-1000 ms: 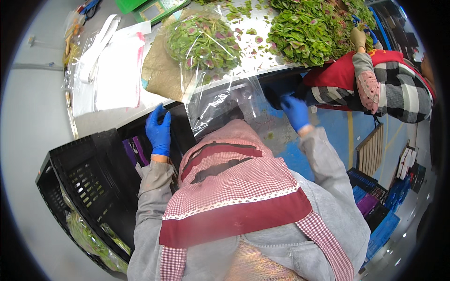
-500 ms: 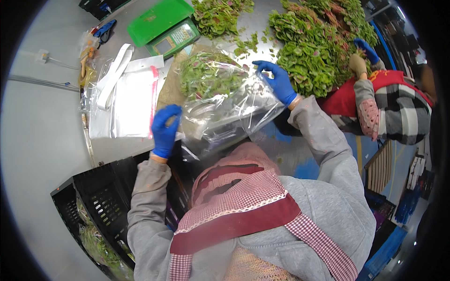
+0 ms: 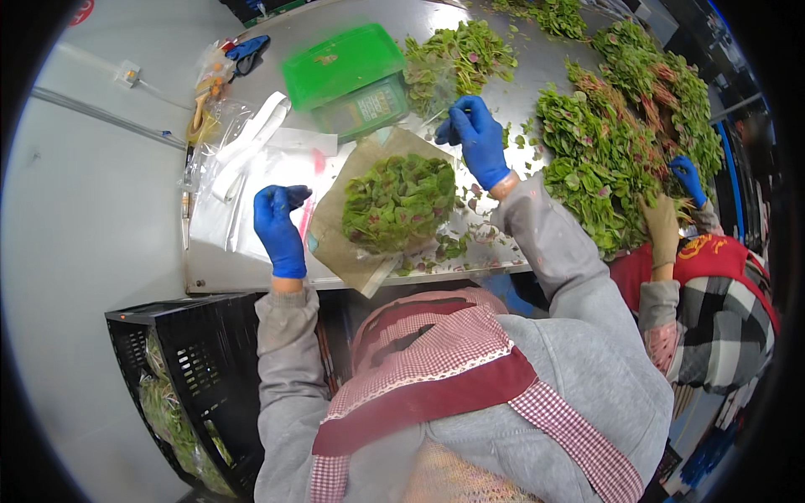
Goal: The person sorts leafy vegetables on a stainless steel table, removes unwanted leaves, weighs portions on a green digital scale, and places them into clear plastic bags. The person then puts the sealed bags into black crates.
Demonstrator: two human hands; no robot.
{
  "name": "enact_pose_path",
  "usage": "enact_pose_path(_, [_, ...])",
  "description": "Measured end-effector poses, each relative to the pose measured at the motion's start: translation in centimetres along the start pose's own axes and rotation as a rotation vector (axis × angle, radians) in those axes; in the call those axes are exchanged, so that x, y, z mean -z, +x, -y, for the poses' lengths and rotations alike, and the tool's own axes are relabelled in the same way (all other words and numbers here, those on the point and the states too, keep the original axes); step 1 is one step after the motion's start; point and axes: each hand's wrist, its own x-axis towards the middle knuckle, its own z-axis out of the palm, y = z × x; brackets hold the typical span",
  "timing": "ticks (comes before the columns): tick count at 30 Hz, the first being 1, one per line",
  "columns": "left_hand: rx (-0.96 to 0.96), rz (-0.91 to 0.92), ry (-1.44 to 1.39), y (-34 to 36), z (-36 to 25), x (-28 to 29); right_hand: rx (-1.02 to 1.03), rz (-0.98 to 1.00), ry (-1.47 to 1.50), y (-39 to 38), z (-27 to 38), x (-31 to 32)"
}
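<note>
Colours, your side: left hand point(image 3: 279, 230) and right hand point(image 3: 478, 141) both gloved in strong blue. Your sleeves point(image 3: 287, 344) read grey, browner toward the cuffs. Your apron point(image 3: 436, 348): fine red-and-white check, solid maroon band. Before you, leafy bunch point(image 3: 398, 201) mid green; cloth point(image 3: 366, 270) under it plain tan. Scale point(image 3: 344, 63): bright green. Plastic sheets point(image 3: 251, 201) at your left: white, with a pink streak. Counter point(image 3: 541, 63): silver-grey. At your right, the heap of greens point(image 3: 587, 168) shows green leaves, reddish stems. Crate point(image 3: 205, 360): black. Co-worker: red vest point(image 3: 713, 256), black-and-white checked garment point(image 3: 713, 352), one tan glove point(image 3: 662, 230), one blue glove point(image 3: 689, 180).
</note>
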Motion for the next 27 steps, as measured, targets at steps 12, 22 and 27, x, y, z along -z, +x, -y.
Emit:
enact_pose_path(12, [0.082,-0.345,0.084,1.3,4.2,-1.4,0.139,-0.279,-0.393,0.1,-2.6,-2.3])
enact_pose_path(22, [0.180,-0.226,0.537,-8.0,14.7,3.3,-0.447,-0.285,-0.488,-11.5,-16.5,2.1])
enact_pose_path(27, [-0.533,0.314,0.620,-6.8,5.4,-2.7,-0.572,-0.296,-0.345,-11.3,-14.3,1.4])
